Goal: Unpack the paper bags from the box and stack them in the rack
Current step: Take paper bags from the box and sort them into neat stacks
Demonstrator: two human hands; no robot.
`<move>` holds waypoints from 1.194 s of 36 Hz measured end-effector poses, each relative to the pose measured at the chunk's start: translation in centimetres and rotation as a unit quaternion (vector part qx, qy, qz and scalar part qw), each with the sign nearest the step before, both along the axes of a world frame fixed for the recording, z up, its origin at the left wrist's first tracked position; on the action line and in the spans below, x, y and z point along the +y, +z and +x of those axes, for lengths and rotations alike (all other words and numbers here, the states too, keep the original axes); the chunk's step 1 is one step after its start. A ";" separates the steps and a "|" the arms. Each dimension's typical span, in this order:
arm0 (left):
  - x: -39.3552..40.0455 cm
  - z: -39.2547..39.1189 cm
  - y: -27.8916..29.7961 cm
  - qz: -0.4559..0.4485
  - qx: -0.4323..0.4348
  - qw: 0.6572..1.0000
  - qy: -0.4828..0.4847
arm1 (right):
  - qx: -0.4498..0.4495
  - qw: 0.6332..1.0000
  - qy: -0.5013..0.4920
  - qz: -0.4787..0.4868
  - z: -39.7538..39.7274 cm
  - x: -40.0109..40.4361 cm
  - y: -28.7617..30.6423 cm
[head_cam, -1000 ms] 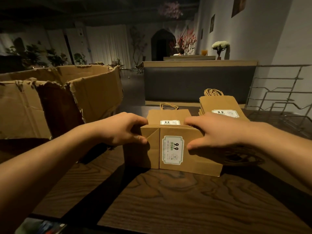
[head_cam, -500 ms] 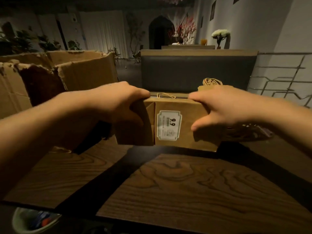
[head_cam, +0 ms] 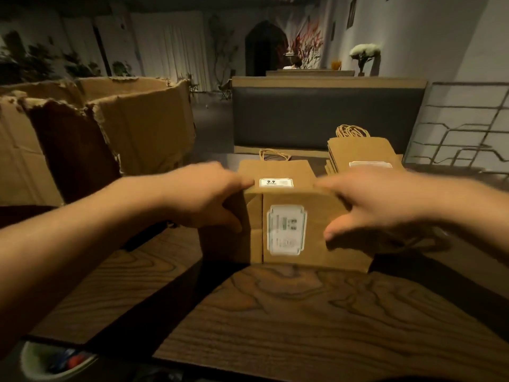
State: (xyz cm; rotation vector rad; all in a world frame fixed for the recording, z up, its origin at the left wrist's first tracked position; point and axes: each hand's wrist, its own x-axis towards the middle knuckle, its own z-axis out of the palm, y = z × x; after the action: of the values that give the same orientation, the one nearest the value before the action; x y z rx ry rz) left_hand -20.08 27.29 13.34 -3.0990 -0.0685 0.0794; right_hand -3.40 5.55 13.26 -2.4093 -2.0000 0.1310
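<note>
Hands, your left hand (head_cam: 203, 199) and right hand (head_cam: 369, 208), clamp the upright bundle of brown paper bags (head_cam: 297, 230) endwise, apparently squaring it on the dark wooden table (head_cam: 303, 321).

One head-worn view, looking forward and down over a wooden table (head_cam: 289, 321).

The camera sits close behind both forearms, facing across the table toward a dark bench back (head_cam: 325, 117). Both hands lie mid-frame; beyond the fingers (head_cam: 239, 183) the room recedes, left of them stands a torn cardboard box (head_cam: 143, 125), right of them a wire rack (head_cam: 462, 133). No second view shares the scene.
</note>
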 end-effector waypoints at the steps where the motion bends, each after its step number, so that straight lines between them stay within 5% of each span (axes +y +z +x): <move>1: -0.2 0.1 -0.2 0.020 0.009 1.000 0.000 | 0.012 1.000 -0.001 -0.009 -0.1 -0.1 -0.2; 18: -0.5 0.0 -0.5 0.046 0.030 0.998 0.006 | 0.024 0.999 -0.016 -0.022 -0.2 -0.8 -0.9; 23: 0.0 0.0 1.2 -0.101 0.079 0.991 0.036 | 0.132 0.989 -0.013 -0.060 0.3 -0.6 1.5; 27: 0.4 0.4 0.9 -0.275 0.204 0.937 0.071 | 0.206 0.964 -0.029 -0.167 0.7 0.4 1.7; 36: 0.9 2.8 -4.5 -0.124 0.216 0.956 0.154 | 0.043 0.970 -0.110 -0.212 1.0 4.1 -3.6; 43: 0.0 2.3 -3.6 0.035 0.132 0.987 0.088 | -0.071 0.978 -0.086 -0.175 -1.0 5.2 -2.8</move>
State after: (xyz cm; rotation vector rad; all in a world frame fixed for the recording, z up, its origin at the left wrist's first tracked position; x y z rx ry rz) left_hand -17.77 27.25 9.72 -2.9746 -0.3273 0.4791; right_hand -4.40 10.73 10.43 -2.8692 -1.9521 0.3467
